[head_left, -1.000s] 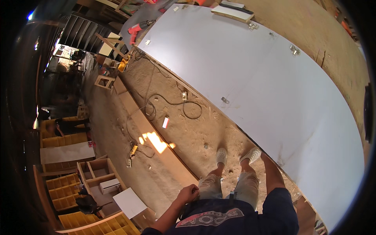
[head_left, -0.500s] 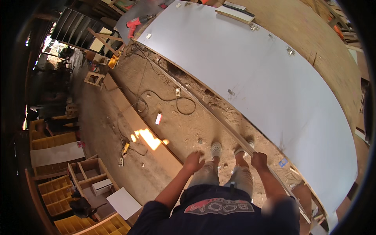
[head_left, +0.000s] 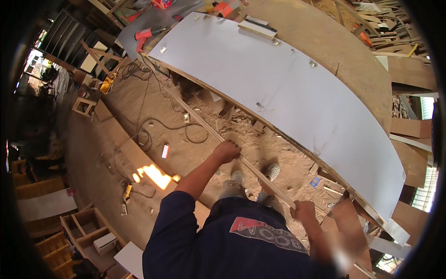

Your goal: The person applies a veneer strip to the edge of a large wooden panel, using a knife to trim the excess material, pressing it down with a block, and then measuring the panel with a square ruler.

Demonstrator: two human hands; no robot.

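A long narrow wooden strip (head_left: 262, 176) runs diagonally through the air in front of my body, beside the big pale grey laminated panel (head_left: 288, 111). My left hand (head_left: 227, 151) is closed round the strip near its middle. My right hand (head_left: 303, 211) grips it lower down, toward the near end. The panel rests on the wooden worktable (head_left: 344, 86), with metal hinge fittings (head_left: 312, 63) on its face. My feet stand on the dusty floor (head_left: 216, 181) below the strip.
A red power drill (head_left: 145, 36) lies at the panel's far corner. Cables (head_left: 153, 122), a long board (head_left: 127, 149) and a yellow tool (head_left: 126, 191) lie on the floor. Open wooden cabinets (head_left: 90, 232) stand at lower left, a dark figure (head_left: 42, 165) behind. Scrap wood (head_left: 385, 32) is piled at right.
The strip has come away from the panel's edge toward my body. My left hand has moved up and right from my thigh onto the strip; my right hand has moved lower along it.
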